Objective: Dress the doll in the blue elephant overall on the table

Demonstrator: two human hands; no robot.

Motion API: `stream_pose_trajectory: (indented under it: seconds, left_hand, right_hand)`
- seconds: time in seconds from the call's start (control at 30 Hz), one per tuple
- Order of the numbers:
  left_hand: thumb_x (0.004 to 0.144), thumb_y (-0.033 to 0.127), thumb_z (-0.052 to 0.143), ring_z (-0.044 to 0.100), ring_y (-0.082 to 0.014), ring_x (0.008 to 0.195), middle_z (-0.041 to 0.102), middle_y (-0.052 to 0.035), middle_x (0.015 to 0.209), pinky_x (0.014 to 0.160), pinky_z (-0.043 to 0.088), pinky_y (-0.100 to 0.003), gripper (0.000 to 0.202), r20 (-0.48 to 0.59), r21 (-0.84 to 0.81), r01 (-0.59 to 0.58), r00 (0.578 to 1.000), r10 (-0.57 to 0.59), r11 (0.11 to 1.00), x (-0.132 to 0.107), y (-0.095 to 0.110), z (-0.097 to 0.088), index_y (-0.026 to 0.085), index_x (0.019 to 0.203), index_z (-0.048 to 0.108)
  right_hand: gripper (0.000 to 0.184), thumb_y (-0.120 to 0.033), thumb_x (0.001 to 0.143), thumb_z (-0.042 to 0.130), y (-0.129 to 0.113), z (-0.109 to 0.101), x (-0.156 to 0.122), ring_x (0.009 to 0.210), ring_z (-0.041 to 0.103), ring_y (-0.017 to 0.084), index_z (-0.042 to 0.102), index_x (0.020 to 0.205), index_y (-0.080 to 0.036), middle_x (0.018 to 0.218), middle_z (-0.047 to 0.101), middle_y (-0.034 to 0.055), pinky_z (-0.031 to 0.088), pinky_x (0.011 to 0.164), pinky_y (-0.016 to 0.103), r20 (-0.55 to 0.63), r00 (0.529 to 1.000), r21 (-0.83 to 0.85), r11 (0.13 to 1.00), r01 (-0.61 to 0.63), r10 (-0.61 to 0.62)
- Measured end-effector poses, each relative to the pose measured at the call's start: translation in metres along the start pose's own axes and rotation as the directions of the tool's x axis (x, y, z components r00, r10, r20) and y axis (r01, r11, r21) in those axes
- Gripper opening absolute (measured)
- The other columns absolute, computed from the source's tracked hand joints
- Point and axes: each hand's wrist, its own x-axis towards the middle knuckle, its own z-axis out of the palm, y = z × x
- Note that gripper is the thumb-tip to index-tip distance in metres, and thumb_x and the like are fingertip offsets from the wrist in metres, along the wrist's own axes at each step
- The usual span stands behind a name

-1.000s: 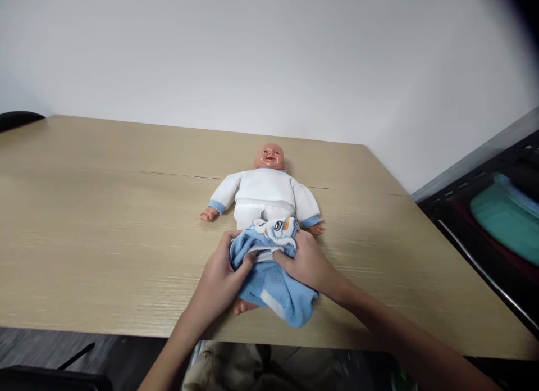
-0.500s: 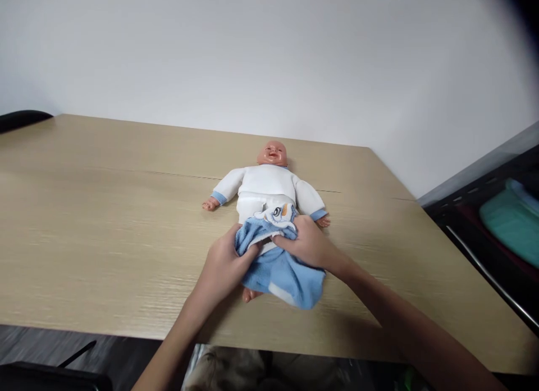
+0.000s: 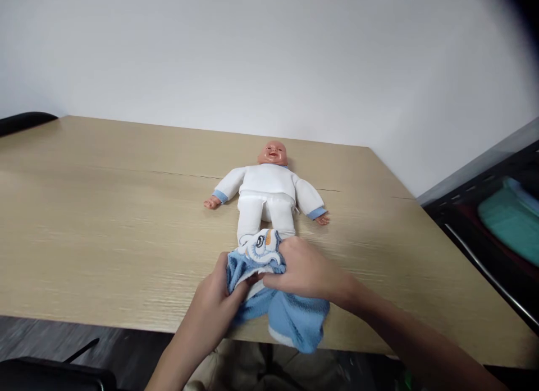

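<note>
Head camera: a blue garment [image 3: 300, 322] is held by both hands near the front edge of the bench [image 3: 126, 250], in front of the lower legs of a doll [image 3: 269, 179]. One side of its opening is pinched by the left hand [image 3: 213, 298], with the thumb tucked against the rim and the fingers closed around the outside. The other side is gripped by the right hand [image 3: 307, 270], its fingers curled in and its thumb laid across the rim. A white patch [image 3: 265, 253] with a stitched eye and an orange mark is turned up between the hands, and the lower part of the garment is draped loosely toward the bench edge. The doll is laid on its back in white clothes, with its arms spread; its feet are hidden, and whether they are covered by the garment cannot be told. At the right, a green cloth [image 3: 511, 222] is seen on a dark rack [image 3: 458, 233]
</note>
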Motion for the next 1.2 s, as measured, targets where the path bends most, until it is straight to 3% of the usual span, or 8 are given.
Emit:
stream_pose_trajectory:
  seconds: [0.17,0.3,0.43,0.53,0.73,0.83,1.0,1.2]
  left_hand:
    - [0.101,0.055,0.056,0.071,-0.0393,0.118,0.077,-0.0121,0.122,0.092,0.050,-0.043,0.037,0.005,0.056,0.017,1.000,-0.017,0.998,-0.001,-0.009,-0.003,0.025,0.122,0.053]
    - [0.103,0.058,0.052,0.072,-0.0407,0.114,0.077,-0.0160,0.122,0.090,0.049,-0.044,0.038,0.039,0.109,0.019,0.999,-0.023,0.994,-0.001,-0.004,-0.003,0.024,0.121,0.052]
    - [0.103,0.058,0.047,0.073,-0.0412,0.107,0.078,-0.0166,0.111,0.087,0.047,-0.045,0.034,0.052,0.190,0.012,0.998,-0.023,0.982,-0.003,-0.003,-0.004,0.025,0.108,0.052]
    - [0.102,0.057,0.047,0.070,-0.0417,0.107,0.077,-0.0174,0.110,0.088,0.047,-0.047,0.033,0.050,0.242,-0.005,0.999,-0.008,0.970,-0.001,-0.010,-0.004,0.025,0.104,0.053]
    - [0.103,0.046,0.044,0.065,-0.0389,0.102,0.073,-0.0168,0.111,0.091,0.046,-0.051,0.027,0.002,0.243,-0.079,0.997,0.081,0.967,0.004,-0.033,0.006,0.023,0.107,0.056]
    - [0.104,0.041,0.042,0.064,-0.0375,0.103,0.072,-0.0165,0.114,0.093,0.046,-0.052,0.028,-0.061,0.179,-0.129,0.988,0.142,0.975,0.002,-0.040,0.014,0.021,0.116,0.058]
    - [0.107,0.041,0.049,0.063,-0.0313,0.127,0.068,-0.0124,0.134,0.108,0.048,-0.046,0.038,-0.127,-0.169,-0.160,0.982,0.140,0.972,-0.006,-0.038,0.019,0.023,0.141,0.050]
    - [0.105,0.042,0.056,0.066,-0.0250,0.105,0.069,-0.0067,0.113,0.096,0.053,-0.037,0.028,-0.259,-0.239,-0.245,0.949,0.182,0.939,0.004,-0.038,0.018,0.021,0.123,0.058]
  right_hand:
    - [0.035,-0.051,0.085,0.082,0.010,0.012,0.004,0.063,0.055,0.017,0.070,0.074,-0.019,0.074,0.072,0.0033,0.029,0.059,0.032,-0.024,1.000,-0.114,0.993,0.006,-0.009]
    - [0.033,-0.050,0.086,0.081,0.009,0.016,0.002,0.065,0.056,0.017,0.073,0.076,-0.020,0.076,0.073,0.0028,0.029,0.061,0.032,-0.013,0.999,-0.136,0.990,0.033,-0.035]
    - [0.026,-0.045,0.087,0.082,0.007,0.017,-0.002,0.074,0.061,0.019,0.075,0.084,-0.020,0.088,0.076,0.0046,0.032,0.064,0.032,-0.022,0.998,-0.152,0.987,0.057,-0.061]
    - [0.029,-0.047,0.086,0.083,0.005,0.018,-0.002,0.081,0.064,0.021,0.076,0.090,-0.019,0.099,0.077,0.0071,0.035,0.067,0.032,-0.023,0.998,-0.180,0.983,0.047,-0.052]
    - [0.034,-0.050,0.088,0.081,0.006,0.025,-0.003,0.084,0.066,0.024,0.073,0.095,-0.017,0.097,0.076,0.0091,0.041,0.071,0.034,-0.064,0.998,-0.213,0.977,-0.019,0.006]
    - [0.031,-0.045,0.087,0.082,0.009,0.029,-0.006,0.090,0.068,0.026,0.071,0.098,-0.017,0.102,0.076,0.0096,0.046,0.077,0.036,-0.079,0.997,-0.171,0.985,-0.002,-0.012]
    - [0.032,-0.033,0.080,0.085,0.015,0.030,-0.009,0.093,0.069,0.026,0.072,0.105,-0.019,0.108,0.077,0.0078,0.050,0.081,0.037,-0.120,0.993,0.031,0.999,0.010,-0.006]
    - [0.019,-0.016,0.078,0.080,0.021,0.029,-0.003,0.083,0.072,0.020,0.077,0.096,-0.020,0.094,0.081,0.0004,0.053,0.077,0.032,-0.206,0.977,0.293,0.948,0.121,-0.060]
